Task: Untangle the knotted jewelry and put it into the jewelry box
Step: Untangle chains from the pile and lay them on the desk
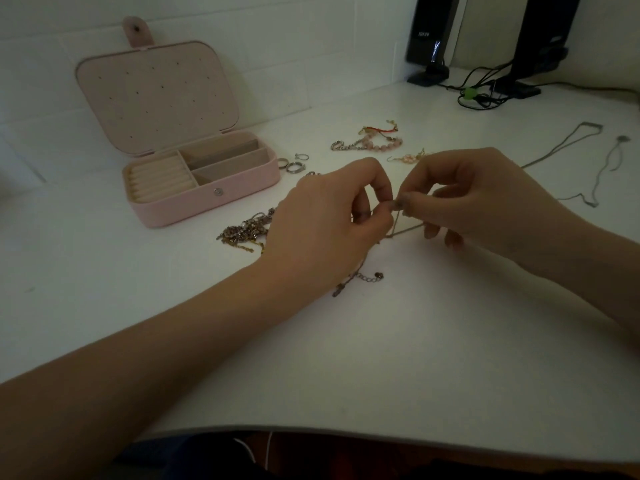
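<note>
Hands: two, the left hand (332, 216) and right hand (485, 199), fingers (381, 188) meeting on one thin chain (407, 232).
Jewelry box: one (204, 188), open, left of the fingers.
Rings: three (292, 164), between box and fingers.
Beaded bracelets: a cluster (370, 140) beyond the fingers; count unclear.
Earring: one (408, 158), just beyond the fingers.
Tangled chains: one heap (246, 230), left of the fingers.
Laid-out necklaces: two (568, 147), right of the fingers.
Speakers: two (433, 32), far beyond.
</note>
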The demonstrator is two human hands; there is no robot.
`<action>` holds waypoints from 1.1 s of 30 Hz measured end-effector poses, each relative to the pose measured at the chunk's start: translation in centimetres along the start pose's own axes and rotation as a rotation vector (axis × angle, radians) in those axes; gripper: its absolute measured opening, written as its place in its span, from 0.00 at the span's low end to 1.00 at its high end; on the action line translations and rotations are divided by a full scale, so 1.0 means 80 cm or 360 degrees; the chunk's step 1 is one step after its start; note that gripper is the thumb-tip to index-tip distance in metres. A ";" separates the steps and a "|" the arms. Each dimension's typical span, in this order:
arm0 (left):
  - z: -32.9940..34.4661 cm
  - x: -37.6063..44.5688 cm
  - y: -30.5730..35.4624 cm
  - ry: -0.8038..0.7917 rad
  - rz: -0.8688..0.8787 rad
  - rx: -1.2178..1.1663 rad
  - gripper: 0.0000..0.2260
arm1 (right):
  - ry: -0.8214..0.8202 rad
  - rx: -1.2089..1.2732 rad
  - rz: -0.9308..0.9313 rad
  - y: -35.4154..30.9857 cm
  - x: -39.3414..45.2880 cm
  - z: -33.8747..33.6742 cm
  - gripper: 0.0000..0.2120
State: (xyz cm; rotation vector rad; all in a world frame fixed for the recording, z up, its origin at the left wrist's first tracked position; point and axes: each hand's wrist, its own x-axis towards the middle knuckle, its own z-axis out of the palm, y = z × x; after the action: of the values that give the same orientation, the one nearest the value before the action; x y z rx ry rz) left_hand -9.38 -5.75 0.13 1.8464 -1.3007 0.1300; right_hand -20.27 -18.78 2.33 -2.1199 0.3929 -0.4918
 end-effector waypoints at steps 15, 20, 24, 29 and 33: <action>0.000 0.000 -0.001 -0.0003 0.0050 0.0043 0.02 | 0.0033 -0.0031 -0.0027 -0.001 -0.001 -0.002 0.04; 0.000 0.000 -0.001 0.0005 0.0064 0.0049 0.02 | 0.0056 -0.0241 -0.0156 -0.003 -0.002 -0.003 0.05; 0.000 0.000 -0.002 -0.0013 0.0067 0.0045 0.02 | 0.0014 -0.0326 -0.0173 0.000 -0.001 -0.003 0.04; -0.001 0.000 -0.003 -0.0026 0.0082 0.0038 0.01 | -0.0023 -0.0253 -0.0089 0.003 0.001 -0.005 0.05; -0.002 0.001 -0.004 -0.0022 0.0113 0.0039 0.01 | -0.0057 -0.0212 -0.0015 0.002 0.001 -0.005 0.03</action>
State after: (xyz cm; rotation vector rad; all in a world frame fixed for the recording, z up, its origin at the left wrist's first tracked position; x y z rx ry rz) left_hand -9.05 -5.67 0.12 1.8251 -1.3800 0.1717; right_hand -20.39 -19.17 2.43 -2.2568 0.4051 -0.4432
